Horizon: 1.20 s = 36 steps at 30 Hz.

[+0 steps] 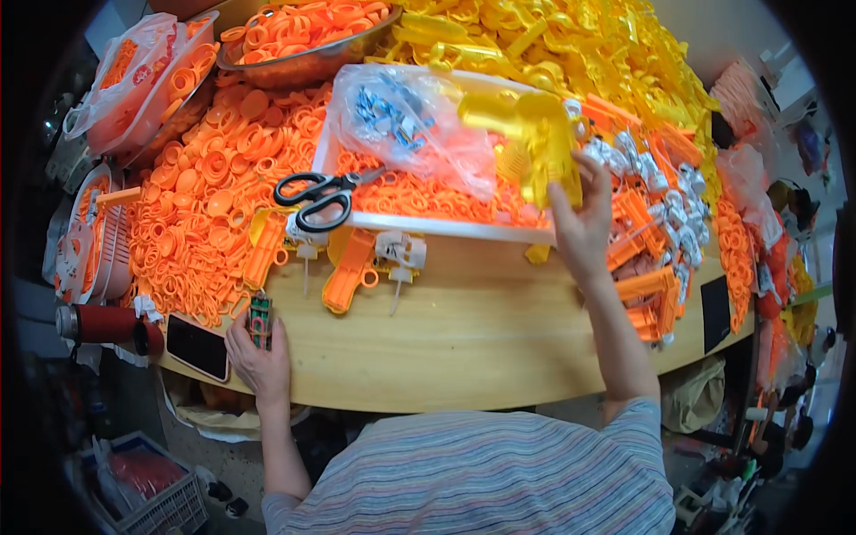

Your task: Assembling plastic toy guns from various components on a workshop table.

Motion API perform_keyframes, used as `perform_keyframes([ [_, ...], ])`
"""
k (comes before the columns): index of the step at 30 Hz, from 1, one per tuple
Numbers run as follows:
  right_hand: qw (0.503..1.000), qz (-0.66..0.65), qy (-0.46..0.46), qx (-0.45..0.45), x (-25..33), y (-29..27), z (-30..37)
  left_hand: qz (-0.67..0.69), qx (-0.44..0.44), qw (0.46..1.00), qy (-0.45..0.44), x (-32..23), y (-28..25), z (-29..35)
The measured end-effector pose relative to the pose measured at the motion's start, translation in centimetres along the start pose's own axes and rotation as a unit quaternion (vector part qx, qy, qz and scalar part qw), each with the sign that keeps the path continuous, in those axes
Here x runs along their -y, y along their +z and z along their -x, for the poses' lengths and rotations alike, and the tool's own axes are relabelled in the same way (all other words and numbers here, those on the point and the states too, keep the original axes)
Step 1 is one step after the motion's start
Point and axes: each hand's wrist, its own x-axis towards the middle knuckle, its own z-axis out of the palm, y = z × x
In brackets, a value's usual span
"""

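My right hand (584, 223) is raised over the right side of a white tray (392, 223), its fingers closed on a translucent yellow gun-shaped plastic shell (546, 134). At the table's left, my left hand (259, 357) grips a small green and dark rectangular piece (259, 319), which looks like a circuit board or battery pack. Its details are too small to make out. Two part-assembled pieces with an orange handle (349, 272) and a white block (400, 251) lie in front of the tray. Black-handled scissors (325, 201) rest across the tray's left rim.
Orange rings and caps (214, 178) pile up at left, yellow shells (571, 45) at the back. A clear bag (401, 116) of blue-white parts lies in the tray. Orange-and-silver assemblies (655, 214) crowd the right. A phone (198, 346) and red flask (98, 324) sit at left.
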Motion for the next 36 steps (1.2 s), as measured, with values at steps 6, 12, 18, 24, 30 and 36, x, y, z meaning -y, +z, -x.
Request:
perform_keyframes([
  [6, 0.992, 0.108, 0.066, 0.020, 2.7, -3.4, 14.5, 0.042, 0.009, 0.999, -0.007, 0.8, -0.7, 0.2],
  [12, 0.982, 0.147, 0.109, 0.039, 2.8, -2.4, 21.1, 0.191, -0.035, 0.980, 0.038, -5.0, -4.1, -0.6],
  [18, 0.979, 0.162, 0.066, 0.105, 4.4, -0.5, 19.9, 0.327, 0.163, 0.895, 0.256, -14.1, -2.2, 2.7],
  [24, 0.933, 0.334, -0.119, 0.070, 4.4, -2.3, 12.5, 0.242, 0.231, 0.882, 0.331, -15.3, 2.5, 5.5],
  [30, 0.862, 0.459, -0.215, 0.018, -0.5, -5.1, -1.4, 0.267, 0.216, 0.878, 0.332, -15.2, 2.8, 6.3],
  [36, 0.826, 0.527, -0.170, 0.106, -3.7, -4.2, -8.2, 0.287, 0.193, 0.881, 0.322, -15.1, 2.6, 6.1],
])
